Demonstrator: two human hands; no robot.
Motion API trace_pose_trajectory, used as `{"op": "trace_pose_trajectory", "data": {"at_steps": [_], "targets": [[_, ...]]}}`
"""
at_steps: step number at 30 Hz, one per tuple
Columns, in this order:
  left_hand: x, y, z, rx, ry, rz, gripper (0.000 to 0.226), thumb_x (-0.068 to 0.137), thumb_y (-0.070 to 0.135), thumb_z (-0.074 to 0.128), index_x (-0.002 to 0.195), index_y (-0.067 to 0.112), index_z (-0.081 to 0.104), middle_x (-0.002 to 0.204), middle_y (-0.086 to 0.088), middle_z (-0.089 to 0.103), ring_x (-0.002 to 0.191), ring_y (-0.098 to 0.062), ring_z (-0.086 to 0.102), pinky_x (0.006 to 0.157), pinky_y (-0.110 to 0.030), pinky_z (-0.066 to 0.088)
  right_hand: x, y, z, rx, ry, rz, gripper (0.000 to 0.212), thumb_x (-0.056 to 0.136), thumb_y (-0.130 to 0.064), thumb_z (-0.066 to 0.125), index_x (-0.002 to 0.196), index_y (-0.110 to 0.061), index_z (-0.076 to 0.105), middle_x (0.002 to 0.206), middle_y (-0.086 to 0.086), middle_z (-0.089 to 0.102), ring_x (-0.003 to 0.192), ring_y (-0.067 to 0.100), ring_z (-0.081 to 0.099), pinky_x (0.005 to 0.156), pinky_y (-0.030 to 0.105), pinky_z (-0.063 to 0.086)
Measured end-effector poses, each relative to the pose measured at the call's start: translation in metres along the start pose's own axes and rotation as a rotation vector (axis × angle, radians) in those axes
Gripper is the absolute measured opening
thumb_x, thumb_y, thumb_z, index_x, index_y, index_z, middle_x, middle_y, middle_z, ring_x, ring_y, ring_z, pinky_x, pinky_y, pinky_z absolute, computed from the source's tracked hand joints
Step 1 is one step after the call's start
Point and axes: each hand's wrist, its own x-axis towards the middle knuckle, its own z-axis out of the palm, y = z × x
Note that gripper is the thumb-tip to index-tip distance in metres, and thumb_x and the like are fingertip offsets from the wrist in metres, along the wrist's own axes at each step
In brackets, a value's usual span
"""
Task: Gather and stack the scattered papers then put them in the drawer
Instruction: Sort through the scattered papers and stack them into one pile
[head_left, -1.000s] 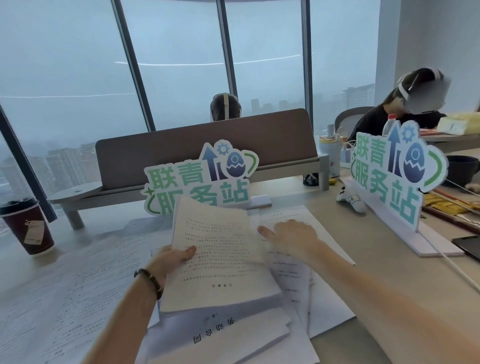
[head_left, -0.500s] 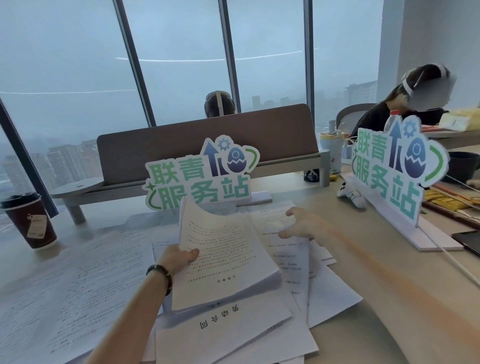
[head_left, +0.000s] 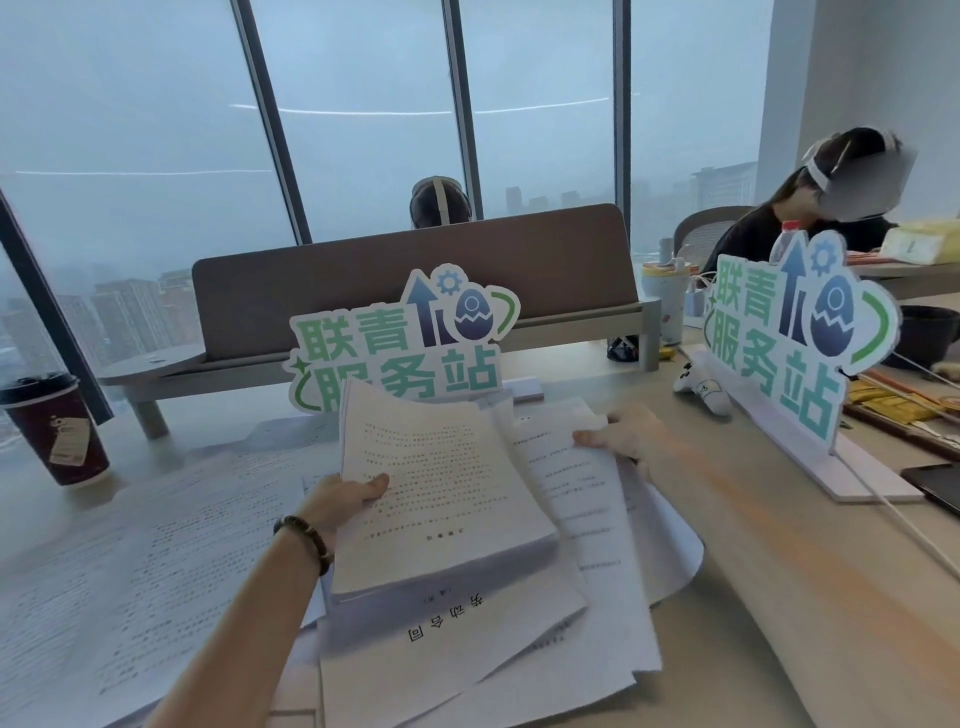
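The gathering step is in hand, by the look of it: the left hand (head_left: 347, 498) grips a thick stack of printed pages (head_left: 439, 499) at its left edge, thumb on top, holding it tilted up in the middle of the frame, while the right hand (head_left: 626, 434) pinches the far edge of a loose printed sheet (head_left: 569, 467) just right of the stack, thumb lying over the paper. More loose papers lie fanned beneath, among them a title page with large characters (head_left: 441, 631) at lower centre, and further printed sheets (head_left: 156, 545) spread across the desk (head_left: 779, 545) toward the lower left. No drawer shows anywhere in the frame. The next move likely calls for drawing the pinched sheet onto the stack and squaring the edges, then sweeping in the left-hand sheets without nudging the coffee cup (head_left: 57, 431) at the left edge
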Motion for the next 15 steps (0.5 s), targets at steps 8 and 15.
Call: {"op": "trace_pose_trajectory", "data": {"at_steps": [8, 15], "targets": [[-0.001, 0.001, -0.004, -0.030, -0.087, -0.035, 0.013, 0.090, 0.008, 0.065, 0.103, 0.007, 0.067, 0.111, -0.023, 0.070, 0.105, -0.045, 0.065, 0.094, -0.063, 0.048, 0.008, 0.009, -0.004, -0.215, 0.086, -0.084, 0.025, 0.089, -0.030, 0.071, 0.095, -0.006, 0.066, 0.102, 0.014, 0.071, 0.095, 0.029, 0.068, 0.079, 0.033, 0.052], [0.000, 0.001, -0.007, -0.146, -0.163, -0.062, 0.027, 0.092, 0.010, 0.061, 0.119, 0.008, 0.061, 0.118, -0.023, 0.067, 0.112, -0.047, 0.061, 0.088, -0.058, 0.053, 0.019, 0.013, -0.012, -0.117, 0.121, -0.060, 0.031, 0.079, -0.017, 0.084, 0.103, -0.003, 0.070, 0.102, 0.012, 0.071, 0.096, 0.030, 0.067, 0.089, 0.044, 0.056]]}}
